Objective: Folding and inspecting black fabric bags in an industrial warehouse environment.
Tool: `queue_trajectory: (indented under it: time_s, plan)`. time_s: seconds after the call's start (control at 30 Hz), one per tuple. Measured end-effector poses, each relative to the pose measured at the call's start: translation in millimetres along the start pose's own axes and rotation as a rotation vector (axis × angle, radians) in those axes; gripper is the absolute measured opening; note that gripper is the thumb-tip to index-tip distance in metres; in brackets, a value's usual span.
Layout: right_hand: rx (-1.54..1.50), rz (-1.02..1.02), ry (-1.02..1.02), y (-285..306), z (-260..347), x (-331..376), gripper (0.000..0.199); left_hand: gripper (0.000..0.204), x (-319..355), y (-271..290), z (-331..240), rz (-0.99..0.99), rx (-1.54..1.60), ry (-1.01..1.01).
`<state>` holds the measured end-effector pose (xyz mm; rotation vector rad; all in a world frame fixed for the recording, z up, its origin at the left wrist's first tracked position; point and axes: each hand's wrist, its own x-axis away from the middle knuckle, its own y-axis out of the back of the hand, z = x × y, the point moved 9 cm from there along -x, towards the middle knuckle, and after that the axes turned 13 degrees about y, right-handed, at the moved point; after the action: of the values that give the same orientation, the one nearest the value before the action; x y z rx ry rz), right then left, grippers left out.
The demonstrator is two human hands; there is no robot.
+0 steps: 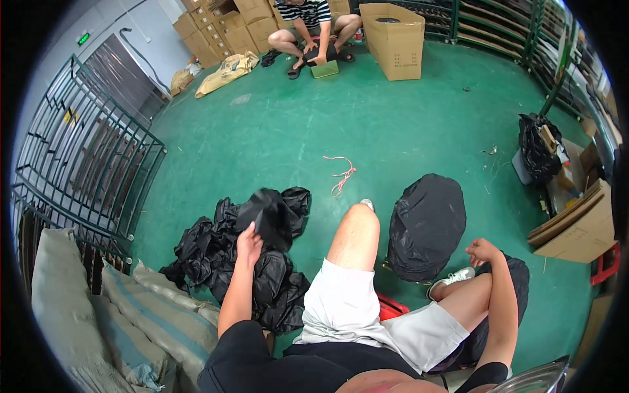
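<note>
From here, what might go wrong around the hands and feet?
The blurred black sheet-like piece by the left hand overlaps the crumpled black pile, so it might tangle there. The large rounded black bundle sits close to the white right shoe, so a shift of that shoe could bump it. The loose, thin pink string on the green floor might catch a step.

A scuffed green floor [262, 141] — pale wall [154, 33] behind, lit green sign [83, 38] near a curtained doorway [118, 72] — with stacked cartons [260, 31] at back, racks [488, 33] rightward.
</note>
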<state>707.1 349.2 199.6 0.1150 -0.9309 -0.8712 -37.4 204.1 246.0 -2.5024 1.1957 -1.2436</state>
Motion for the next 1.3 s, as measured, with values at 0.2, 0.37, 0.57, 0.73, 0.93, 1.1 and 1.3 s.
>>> queue_trajectory:
  time_s: [0.2, 0.37, 0.57, 0.73, 0.93, 1.1, 1.3]
  plan:
    - [-0.295, -0.049, 0.483, -10.7, 98.1, -19.6, 0.019, 0.011, 36.5, -259.7, -31.2, 0.394, -0.249, -0.364]
    - [-0.593, -0.148, 0.829, 8.7, 224.4, 12.5, 0.035, 0.011, 72.8, -453.9, 51.2, 0.806, -0.365, -0.329]
    - [-1.167, -0.160, 1.010, 35.4, 256.1, -13.0, 0.054, 0.018, 84.0, -551.2, 175.9, 0.960, -0.496, -0.332]
    - [-0.978, -0.417, 0.994, 54.0, 219.5, -30.8, 0.067, 0.027, 48.6, -565.2, 216.6, 0.889, -0.444, -0.287]
    - [-0.827, -0.531, 0.918, 67.2, 208.4, -42.4, 0.066, 0.038, 42.8, -574.8, 227.5, 0.893, -0.531, -0.211]
    - [-0.658, -0.649, 0.918, 68.5, 200.9, -61.3, 0.059, 0.037, 41.8, -580.5, 235.6, 0.920, -0.576, -0.220]
    - [-0.529, -0.728, 0.856, 71.7, 206.3, -48.9, 0.022, 0.052, 67.5, -580.0, 233.4, 0.884, -1.079, -0.871]
